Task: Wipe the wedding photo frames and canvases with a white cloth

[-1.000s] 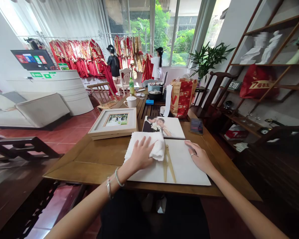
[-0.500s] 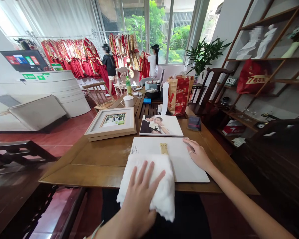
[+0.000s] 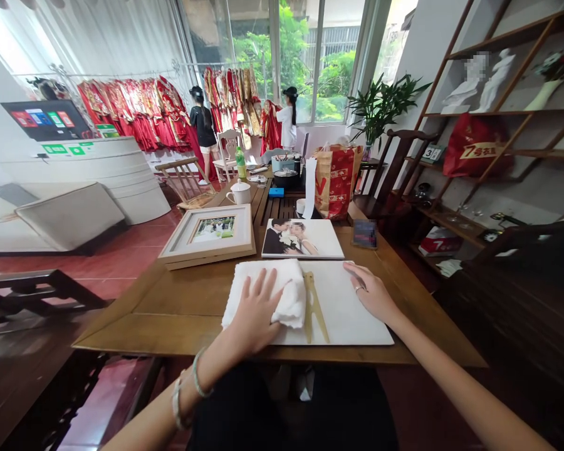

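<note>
A white flat board or album (image 3: 352, 313) lies on the wooden table in front of me. A gold forked shape (image 3: 314, 307) runs down its middle; whether printed or separate I cannot tell. My left hand (image 3: 256, 310) lies with fingers spread on a folded white towel (image 3: 291, 304), which covers the board's left part. Bracelets circle the left wrist. My right hand (image 3: 371, 291), a ring on one finger, rests with extended fingers on the board's upper right edge. Just beyond lies a photo panel (image 3: 303, 239) of a couple. To its left is a framed photo (image 3: 211, 232).
A phone-like dark slab (image 3: 365, 233) lies at the right. Behind stand a red paper bag (image 3: 337, 181), a white lidded cup (image 3: 239, 191), a bottle (image 3: 241, 163) and a black pot (image 3: 286, 179). Two people handle red garments (image 3: 138, 109) at the back. Shelves rise on the right.
My left hand has pushed the towel away from me, up over the board's left part. More of the gold shape now shows. My right hand has stayed on the edge.
</note>
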